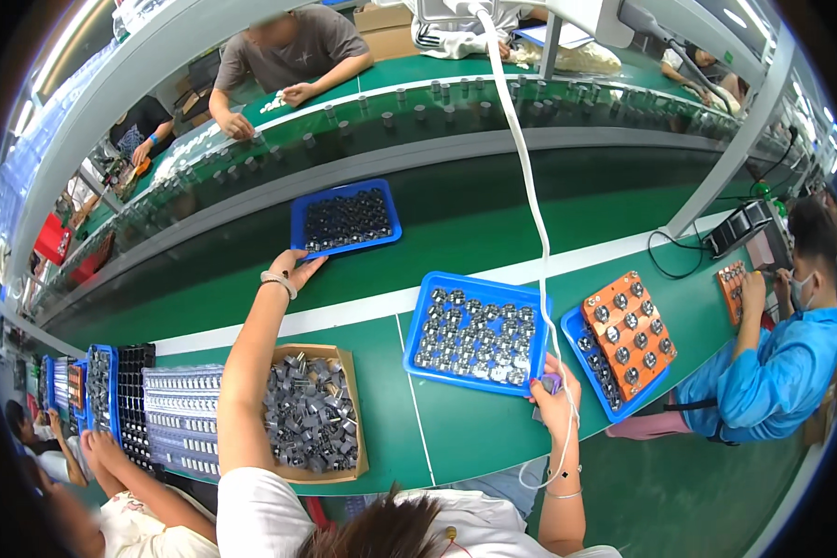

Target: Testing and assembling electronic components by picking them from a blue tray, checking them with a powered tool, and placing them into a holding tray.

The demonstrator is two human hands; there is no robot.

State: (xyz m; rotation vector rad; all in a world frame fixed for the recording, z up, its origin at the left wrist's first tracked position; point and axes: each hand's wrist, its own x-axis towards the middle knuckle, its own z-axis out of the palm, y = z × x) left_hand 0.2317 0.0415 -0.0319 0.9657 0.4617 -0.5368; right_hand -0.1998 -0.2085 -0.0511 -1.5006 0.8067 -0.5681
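My left arm reaches forward to a blue tray [363, 247] on the green conveyor belt, filled with small dark and metallic round parts. The fingers of my left hand [299, 270] close on this tray's near left corner. Closer in, a second blue tray [465, 380] sits on the green worktable, holding rows of round silver-and-black parts with a few gaps. At its near right corner, my right hand [558, 398] grips the rim. A small purple thing [551, 382] shows by those fingers; I cannot make out what it is.
Left of me stands a cardboard box [361, 418] of grey cylindrical parts, beside a clear tray [184, 414]. An orange fixture plate [629, 335] rests across another blue tray [572, 324]. A white cable [528, 177] hangs across. Co-workers sit on both sides and opposite.
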